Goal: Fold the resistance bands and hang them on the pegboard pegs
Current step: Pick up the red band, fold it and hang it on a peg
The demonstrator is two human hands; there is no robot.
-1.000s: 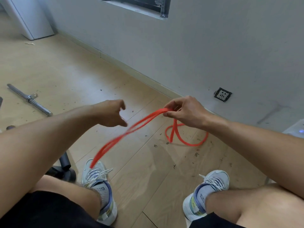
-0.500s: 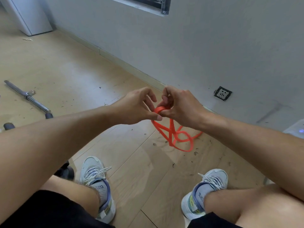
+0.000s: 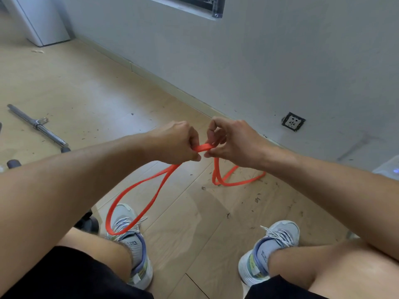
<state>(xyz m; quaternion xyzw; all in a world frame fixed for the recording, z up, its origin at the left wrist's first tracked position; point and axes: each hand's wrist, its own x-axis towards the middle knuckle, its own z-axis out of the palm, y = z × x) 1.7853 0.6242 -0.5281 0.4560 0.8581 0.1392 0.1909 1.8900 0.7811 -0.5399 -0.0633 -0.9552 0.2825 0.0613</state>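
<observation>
I see a bright orange resistance band (image 3: 138, 203) against a pale wood-grain floor (image 3: 90, 87), a plain grey wall (image 3: 280, 61), light grey shoes (image 3: 278, 234) with white laces, black shorts (image 3: 64, 275), and a silver metal bar (image 3: 36, 125).

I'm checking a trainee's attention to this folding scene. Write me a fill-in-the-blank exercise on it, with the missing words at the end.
1. Both the left hand and the right hand pinch a flat rubber resistance band whose colour is ____.
2. One hanging loop of the band dangles in front of the person's ____ grey shoe.
3. A long chrome metal bar lies on the wooden ____.
4. A square black-framed power socket is set in the grey ____.

Missing words: orange; left; floor; wall
</observation>
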